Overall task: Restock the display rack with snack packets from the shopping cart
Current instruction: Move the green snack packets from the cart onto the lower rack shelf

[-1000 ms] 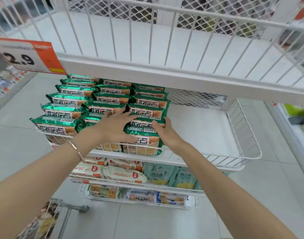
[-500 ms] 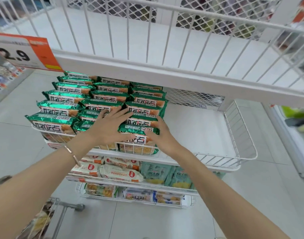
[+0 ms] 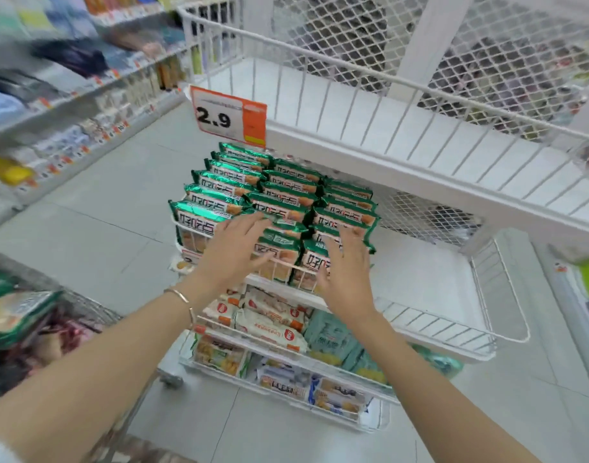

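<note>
Snack packets (image 3: 279, 208): stood in 3 rows on the rack's middle shelf (image 3: 430, 279), its right half bare.
Cart (image 3: 26, 332): near left, packets inside, closest to the left hand (image 3: 233, 252).
Grip: both hands spread flat, nothing held; right hand (image 3: 348, 279) by the front packet.

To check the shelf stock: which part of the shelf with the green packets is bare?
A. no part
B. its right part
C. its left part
B: the green packets fill the left of the shelf, while its white floor to the right holds nothing.
</note>
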{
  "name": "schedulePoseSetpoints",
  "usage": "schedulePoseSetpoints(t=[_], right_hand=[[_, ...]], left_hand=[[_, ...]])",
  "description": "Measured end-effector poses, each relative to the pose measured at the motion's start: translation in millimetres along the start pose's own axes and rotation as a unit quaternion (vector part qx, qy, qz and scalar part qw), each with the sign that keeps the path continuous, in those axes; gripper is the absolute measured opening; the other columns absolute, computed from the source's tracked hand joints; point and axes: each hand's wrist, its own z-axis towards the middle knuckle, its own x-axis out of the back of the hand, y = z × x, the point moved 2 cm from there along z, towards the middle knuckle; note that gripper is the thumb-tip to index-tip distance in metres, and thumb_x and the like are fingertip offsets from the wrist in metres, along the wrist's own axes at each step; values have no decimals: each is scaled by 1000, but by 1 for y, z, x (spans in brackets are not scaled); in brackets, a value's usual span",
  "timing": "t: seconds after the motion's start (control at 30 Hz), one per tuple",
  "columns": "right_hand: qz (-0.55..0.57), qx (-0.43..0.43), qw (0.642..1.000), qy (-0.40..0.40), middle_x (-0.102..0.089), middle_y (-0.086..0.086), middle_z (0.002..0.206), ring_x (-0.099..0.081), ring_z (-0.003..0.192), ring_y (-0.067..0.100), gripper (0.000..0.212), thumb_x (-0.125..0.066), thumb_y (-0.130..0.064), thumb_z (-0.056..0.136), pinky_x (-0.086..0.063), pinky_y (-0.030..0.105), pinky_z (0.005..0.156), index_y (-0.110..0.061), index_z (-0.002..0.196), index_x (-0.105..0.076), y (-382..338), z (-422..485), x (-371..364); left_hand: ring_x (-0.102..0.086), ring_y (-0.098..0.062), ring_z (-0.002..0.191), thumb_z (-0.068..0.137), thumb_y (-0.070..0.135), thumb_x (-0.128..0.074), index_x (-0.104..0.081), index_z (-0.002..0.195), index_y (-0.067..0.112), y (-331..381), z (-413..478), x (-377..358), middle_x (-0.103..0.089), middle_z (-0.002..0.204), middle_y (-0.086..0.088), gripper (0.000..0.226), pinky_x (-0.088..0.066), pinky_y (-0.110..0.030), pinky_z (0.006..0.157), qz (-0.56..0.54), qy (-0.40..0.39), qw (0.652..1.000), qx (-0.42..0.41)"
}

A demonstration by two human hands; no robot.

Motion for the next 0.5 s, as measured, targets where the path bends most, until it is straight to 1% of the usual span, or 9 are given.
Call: schedulePoseSetpoints(t=[0.03,0.1,0.17,0.2,0.23,0.33,0.43,0.5], right_hand=[[15,23,1000,-4,-32,18,157,-26,147,36,50,-60,-10,89,-16,51,122,-10,139,-53,-26,-4,-6],[34,71,996,-42,-32,17,158,-26,147,35,45,-60,-8,91,-20,52,122,-9,136,-55,-81,-11,-23],[61,111,988,-86,-30,15,159,-24,148,32,44,-57,-8,94,-20,50,122,-10,138,-53,-137,-16,-48],[70,131,983,-109,-29,14,159,-24,148,31,46,-55,-8,94,-20,48,122,-12,140,-51,-167,-19,-61],[78,152,977,-128,-29,13,159,-25,147,30,47,-55,-8,94,-21,48,122,-12,141,-50,-197,-23,-75],[111,191,957,-186,-34,15,156,-32,144,31,41,-55,-7,92,-28,50,117,-9,133,-57,-287,-38,-116],[119,195,940,-252,-32,16,157,-32,144,31,42,-53,-6,93,-28,43,118,-8,134,-57,-357,-56,-151],[117,185,930,-294,-37,18,153,-40,138,35,40,-52,-6,92,-34,42,113,-6,132,-58,-387,-68,-172]], left_hand=[[-46,-24,137,94,51,-56,-45,146,19,-21,-24,7,-48,150,-3,63,-35,-46,114,-1,3,1000,27],[-52,-25,130,94,43,-60,-49,143,18,-65,-75,20,-52,145,-3,56,-43,-47,107,-4,-7,997,80],[-60,-30,117,92,35,-66,-56,134,15,-107,-129,36,-59,134,-5,48,-50,-47,94,-4,-3,991,131],[-61,-32,113,91,33,-68,-58,131,13,-127,-155,44,-60,131,-6,45,-51,-47,90,-3,-7,987,163],[-61,-33,112,92,32,-67,-59,130,12,-144,-181,53,-60,131,-7,44,-51,-47,88,-3,-19,980,198],[-59,-30,115,97,34,-59,-55,135,13,-188,-250,74,-54,137,-6,44,-49,-42,89,-4,-59,961,269],[-58,-26,115,101,40,-51,-49,140,16,-225,-309,83,-49,142,-3,46,-49,-38,85,5,-99,944,315],[-56,-26,120,102,42,-48,-47,142,16,-247,-343,86,-48,144,-5,47,-49,-38,88,6,-123,929,349]])
